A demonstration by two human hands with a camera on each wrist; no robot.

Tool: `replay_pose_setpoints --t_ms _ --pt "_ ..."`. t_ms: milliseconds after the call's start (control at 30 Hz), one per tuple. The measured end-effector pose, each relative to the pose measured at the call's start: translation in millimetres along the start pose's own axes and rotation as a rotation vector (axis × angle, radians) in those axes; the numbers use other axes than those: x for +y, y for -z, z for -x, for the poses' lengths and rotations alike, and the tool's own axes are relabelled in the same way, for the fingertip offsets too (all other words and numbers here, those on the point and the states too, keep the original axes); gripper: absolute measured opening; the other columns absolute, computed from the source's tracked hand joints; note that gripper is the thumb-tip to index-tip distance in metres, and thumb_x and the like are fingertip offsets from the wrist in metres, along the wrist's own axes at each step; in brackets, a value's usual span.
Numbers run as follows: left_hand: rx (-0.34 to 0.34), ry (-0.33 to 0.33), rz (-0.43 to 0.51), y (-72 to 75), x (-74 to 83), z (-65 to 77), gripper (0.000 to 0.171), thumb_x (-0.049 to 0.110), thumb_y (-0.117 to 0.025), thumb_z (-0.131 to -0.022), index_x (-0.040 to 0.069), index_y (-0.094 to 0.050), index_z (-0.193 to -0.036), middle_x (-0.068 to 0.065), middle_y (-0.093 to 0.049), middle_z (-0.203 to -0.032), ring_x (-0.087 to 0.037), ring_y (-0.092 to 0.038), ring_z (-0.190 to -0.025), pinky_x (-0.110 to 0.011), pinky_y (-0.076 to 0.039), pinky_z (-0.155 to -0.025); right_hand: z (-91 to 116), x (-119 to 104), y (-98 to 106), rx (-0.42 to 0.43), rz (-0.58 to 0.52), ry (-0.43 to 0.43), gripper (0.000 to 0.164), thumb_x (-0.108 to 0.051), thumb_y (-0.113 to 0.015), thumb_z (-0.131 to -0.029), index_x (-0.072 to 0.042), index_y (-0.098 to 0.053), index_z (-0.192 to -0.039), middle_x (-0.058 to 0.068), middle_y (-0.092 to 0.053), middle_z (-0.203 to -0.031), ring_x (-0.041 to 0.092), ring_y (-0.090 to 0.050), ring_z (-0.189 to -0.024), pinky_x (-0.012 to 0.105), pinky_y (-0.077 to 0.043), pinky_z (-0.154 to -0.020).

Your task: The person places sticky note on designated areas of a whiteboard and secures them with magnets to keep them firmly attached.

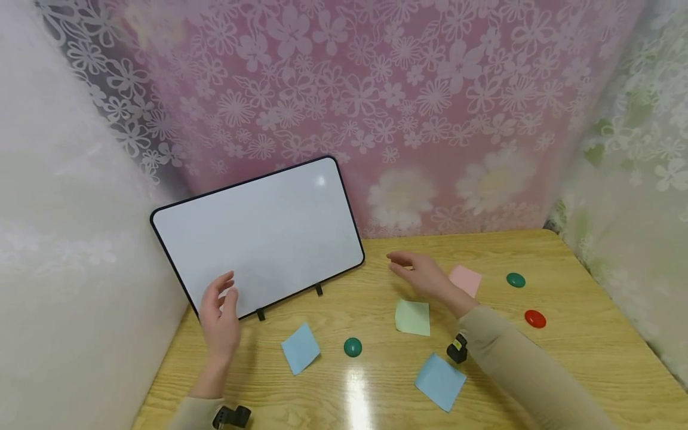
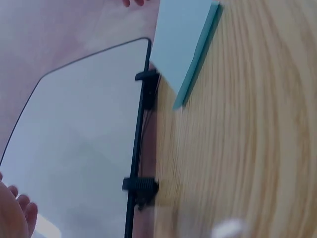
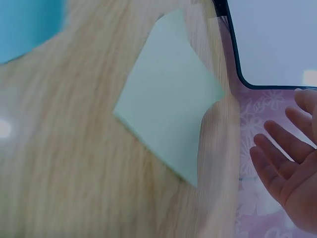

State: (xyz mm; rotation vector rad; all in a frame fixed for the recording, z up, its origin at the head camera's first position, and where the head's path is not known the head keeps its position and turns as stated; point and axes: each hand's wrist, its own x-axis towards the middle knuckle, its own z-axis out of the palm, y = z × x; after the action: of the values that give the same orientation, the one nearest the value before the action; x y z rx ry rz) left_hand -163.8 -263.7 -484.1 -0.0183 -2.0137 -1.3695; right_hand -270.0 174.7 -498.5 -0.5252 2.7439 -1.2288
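Note:
A whiteboard [image 1: 258, 239] with a black frame leans tilted at the back left, on small black feet [image 1: 319, 289]. My left hand [image 1: 221, 319] hovers before its lower left corner, fingers loosely bent and holding nothing. In the left wrist view only some fingertips of it show, over the whiteboard [image 2: 84, 134]. To the right of the board, my right hand [image 1: 421, 275] is held over the table with relaxed, spread fingers and nothing in them. Nearest to it lie a pale green sticky note [image 1: 412, 317] with a curled edge and a pink sticky note [image 1: 465, 279], partly hidden by the wrist.
Blue sticky notes lie on the wooden table [image 1: 301, 406], one at left [image 1: 301, 349] and one at front right [image 1: 440, 382]. A green round magnet [image 1: 352, 347] sits between them. Another green magnet [image 1: 515, 280] and a red one [image 1: 535, 319] lie right. Flowered curtains [image 1: 376, 119] hang behind.

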Motion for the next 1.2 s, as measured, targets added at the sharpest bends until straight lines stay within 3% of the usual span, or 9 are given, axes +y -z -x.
replay_pose_setpoints --t_ms 233,367,467,600,733,933,1200 --pt "0.243 0.025 0.042 20.0 -13.4 -8.9 0.040 -0.003 -0.057 -0.103 -0.005 -0.058 -0.143 -0.014 -0.048 -0.153 -0.023 -0.044 -0.132 -0.029 -0.035 -0.098 -26 -13 -16 0.044 -0.064 0.003 0.051 -0.037 -0.063 -0.111 -0.012 -0.058 -0.155 0.008 -0.069 -0.140 0.032 -0.064 -0.126 0.054 -0.054 -0.101" --pt "0.310 0.097 0.034 28.0 -21.0 -9.4 0.050 0.001 -0.058 -0.104 0.001 -0.048 -0.152 -0.009 -0.032 -0.164 -0.022 -0.035 -0.140 -0.032 -0.030 -0.104 -41 -21 -25 0.080 -0.086 -0.012 0.052 -0.033 -0.062 -0.111 -0.012 -0.054 -0.157 0.011 -0.068 -0.140 0.033 -0.063 -0.127 0.054 -0.054 -0.101" --pt "0.308 0.185 0.029 33.3 -24.6 -9.6 0.058 0.009 -0.060 -0.106 0.008 -0.039 -0.160 -0.003 -0.024 -0.166 -0.020 -0.027 -0.146 -0.036 -0.027 -0.112 -54 -26 -31 0.124 -0.104 -0.023 0.054 -0.035 -0.063 -0.111 -0.013 -0.052 -0.159 0.012 -0.066 -0.143 0.034 -0.062 -0.129 0.054 -0.053 -0.104" --pt "0.256 0.372 0.055 38.3 -27.8 -9.4 0.067 0.024 -0.058 -0.109 0.019 -0.027 -0.168 -0.001 -0.021 -0.167 -0.020 -0.023 -0.149 -0.041 -0.026 -0.117 -71 -32 -38 0.160 -0.158 -0.018 0.057 -0.038 -0.062 -0.111 -0.010 -0.050 -0.160 0.015 -0.063 -0.146 0.036 -0.061 -0.132 0.053 -0.051 -0.108" --pt "0.184 0.495 0.059 41.8 -31.3 -9.9 0.073 0.031 -0.055 -0.110 0.017 -0.019 -0.172 -0.005 -0.024 -0.171 -0.025 -0.027 -0.151 -0.040 -0.028 -0.121 -82 -38 -43 0.157 -0.221 -0.012 0.055 -0.033 -0.059 -0.113 -0.008 -0.048 -0.161 0.018 -0.061 -0.149 0.037 -0.058 -0.135 0.053 -0.049 -0.110" --pt "0.140 0.540 0.075 44.6 -38.3 -12.2 0.071 0.034 -0.050 -0.113 0.009 -0.019 -0.172 -0.014 -0.027 -0.173 -0.032 -0.028 -0.154 -0.042 -0.026 -0.126 -91 -45 -48 0.187 -0.256 -0.018 0.050 -0.023 -0.058 -0.114 -0.003 -0.050 -0.158 0.021 -0.060 -0.149 0.038 -0.057 -0.137 0.050 -0.047 -0.113" --pt "0.174 0.562 0.055 44.8 -42.6 -12.4 0.060 0.029 -0.044 -0.115 0.000 -0.032 -0.167 -0.022 -0.037 -0.165 -0.034 -0.036 -0.146 -0.040 -0.032 -0.122 -100 -47 -56 0.220 -0.238 -0.053 0.047 -0.018 -0.057 -0.114 0.001 -0.051 -0.157 0.022 -0.062 -0.146 0.037 -0.058 -0.135 0.048 -0.049 -0.111"
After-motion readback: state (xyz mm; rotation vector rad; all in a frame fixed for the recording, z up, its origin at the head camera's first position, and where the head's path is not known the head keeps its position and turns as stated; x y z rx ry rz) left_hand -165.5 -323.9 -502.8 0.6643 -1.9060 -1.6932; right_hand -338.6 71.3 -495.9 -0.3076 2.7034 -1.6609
